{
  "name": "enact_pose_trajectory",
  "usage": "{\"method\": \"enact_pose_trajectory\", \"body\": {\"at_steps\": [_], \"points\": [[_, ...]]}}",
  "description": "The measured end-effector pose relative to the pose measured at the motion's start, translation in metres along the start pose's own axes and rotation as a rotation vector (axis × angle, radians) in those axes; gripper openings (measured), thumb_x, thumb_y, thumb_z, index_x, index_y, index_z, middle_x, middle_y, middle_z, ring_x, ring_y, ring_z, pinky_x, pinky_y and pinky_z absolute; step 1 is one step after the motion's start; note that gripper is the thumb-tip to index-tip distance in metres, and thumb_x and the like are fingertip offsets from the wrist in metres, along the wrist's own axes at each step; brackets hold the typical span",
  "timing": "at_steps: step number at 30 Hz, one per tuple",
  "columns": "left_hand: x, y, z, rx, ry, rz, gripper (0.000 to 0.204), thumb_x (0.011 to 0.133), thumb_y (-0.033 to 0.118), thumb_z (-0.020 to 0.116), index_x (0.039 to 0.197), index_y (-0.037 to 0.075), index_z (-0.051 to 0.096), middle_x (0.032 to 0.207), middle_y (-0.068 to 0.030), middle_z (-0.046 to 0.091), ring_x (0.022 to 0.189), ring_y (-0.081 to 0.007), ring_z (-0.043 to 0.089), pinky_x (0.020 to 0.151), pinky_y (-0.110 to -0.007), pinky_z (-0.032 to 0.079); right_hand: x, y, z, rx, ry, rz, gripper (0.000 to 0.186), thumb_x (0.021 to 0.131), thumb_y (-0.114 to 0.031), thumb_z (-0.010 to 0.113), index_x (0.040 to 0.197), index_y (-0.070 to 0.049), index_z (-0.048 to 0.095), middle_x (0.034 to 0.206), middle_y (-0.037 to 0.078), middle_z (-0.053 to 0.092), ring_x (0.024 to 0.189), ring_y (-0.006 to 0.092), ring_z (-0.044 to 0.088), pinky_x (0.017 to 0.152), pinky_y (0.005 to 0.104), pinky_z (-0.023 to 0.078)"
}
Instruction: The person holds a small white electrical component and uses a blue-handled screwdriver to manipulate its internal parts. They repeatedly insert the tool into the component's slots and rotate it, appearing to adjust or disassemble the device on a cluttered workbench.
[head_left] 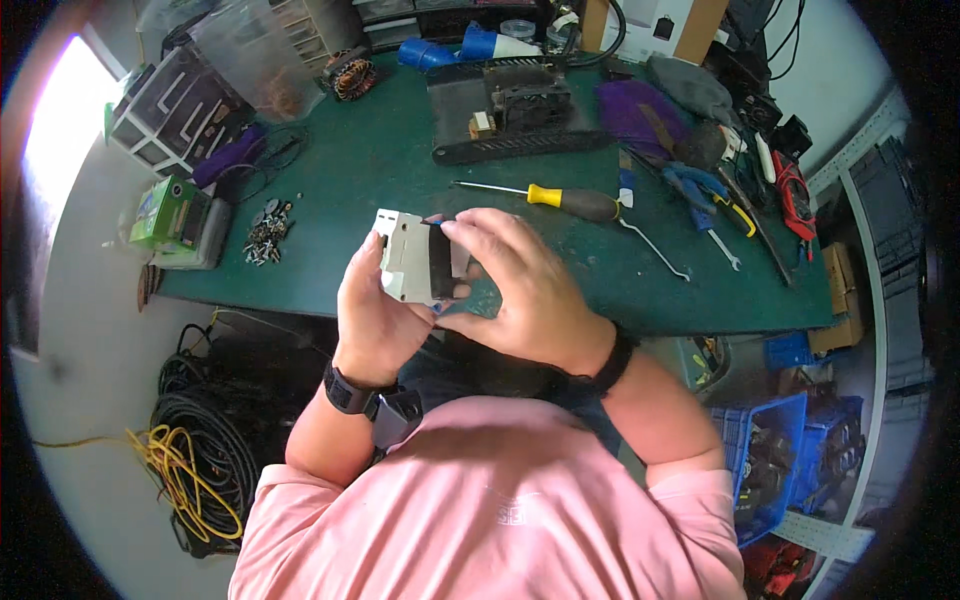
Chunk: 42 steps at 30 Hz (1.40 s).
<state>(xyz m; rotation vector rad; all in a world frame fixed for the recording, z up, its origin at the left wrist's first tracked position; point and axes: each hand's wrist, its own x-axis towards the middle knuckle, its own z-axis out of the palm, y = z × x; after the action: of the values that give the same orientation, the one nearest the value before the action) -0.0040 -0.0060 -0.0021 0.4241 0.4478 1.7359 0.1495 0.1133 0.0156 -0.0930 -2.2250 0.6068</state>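
Observation:
A small silver metal housing with a dark band along its right side is held above the bench's near edge. My left hand wraps round its left side and underside. My right hand grips its right side, fingertips at the top right corner and thumb low down near the bottom edge. Just beyond my hands lie a yellow-and-black screwdriver and a bent metal rod. To the left is a pile of small screws.
On the green bench are a black vented panel, a copper coil, pliers and wrenches, a red-and-black instrument and a green box. Coiled cables lie below left, blue crates below right.

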Motion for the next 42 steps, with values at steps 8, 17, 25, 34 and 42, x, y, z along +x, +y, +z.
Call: {"method": "enact_pose_trajectory", "body": {"at_steps": [8,17,25,34,42], "points": [[-0.016,-0.005,-0.006,0.253,0.013,-0.019,0.052,0.102,0.044,0.053,0.136,0.006,0.051,0.131,-0.0145,0.061,0.116,-0.0303,0.063,0.092,-0.049,0.055,-0.008,0.001,0.012,-0.147,0.086,-0.135,0.069,0.079,-0.038,0.078,0.129,0.004,0.057,0.118,0.019,0.063,0.11,0.0361,0.061,0.096,0.0454,0.051],[-0.03,0.002,0.013,0.404,0.187,-0.043,0.047,0.092,0.027,0.071,0.127,0.002,0.054,0.114,-0.0081,0.064,0.098,-0.0175,0.065,0.081,-0.032,0.055,-0.009,-0.002,0.015,-0.167,-0.012,-0.188,0.068,0.081,-0.036,0.073,0.134,0.005,0.055,0.123,0.02,0.061,0.111,0.0353,0.062,0.091,0.0423,0.055],[-0.041,0.003,0.035,0.637,0.184,-0.052,0.043,0.08,0.019,0.086,0.111,0.003,0.06,0.101,-0.0025,0.062,0.087,-0.0115,0.061,0.075,-0.028,0.053,-0.003,-0.006,0.008,-0.17,-0.024,-0.214,0.063,0.081,-0.034,0.071,0.128,0.005,0.057,0.117,0.02,0.064,0.106,0.0354,0.065,0.088,0.043,0.056],[-0.038,-0.003,0.044,0.471,0.209,-0.141,0.032,0.082,0.01,0.071,0.108,0.003,0.054,0.096,-0.0024,0.058,0.088,-0.0163,0.065,0.079,-0.036,0.06,-0.007,-0.004,0.0,-0.145,0.016,-0.206,0.05,0.08,-0.022,0.069,0.123,0.005,0.06,0.112,0.019,0.066,0.1,0.036,0.067,0.085,0.0437,0.057],[-0.039,-0.003,0.049,0.532,0.256,-0.212,0.045,0.083,0.008,0.064,0.124,-0.002,0.047,0.106,-0.0089,0.06,0.098,-0.0272,0.07,0.087,-0.046,0.062,-0.007,-0.009,-0.004,-0.166,0.042,-0.196,0.048,0.081,-0.025,0.069,0.119,0.004,0.063,0.109,0.017,0.066,0.099,0.0354,0.065,0.084,0.0436,0.057]]}}
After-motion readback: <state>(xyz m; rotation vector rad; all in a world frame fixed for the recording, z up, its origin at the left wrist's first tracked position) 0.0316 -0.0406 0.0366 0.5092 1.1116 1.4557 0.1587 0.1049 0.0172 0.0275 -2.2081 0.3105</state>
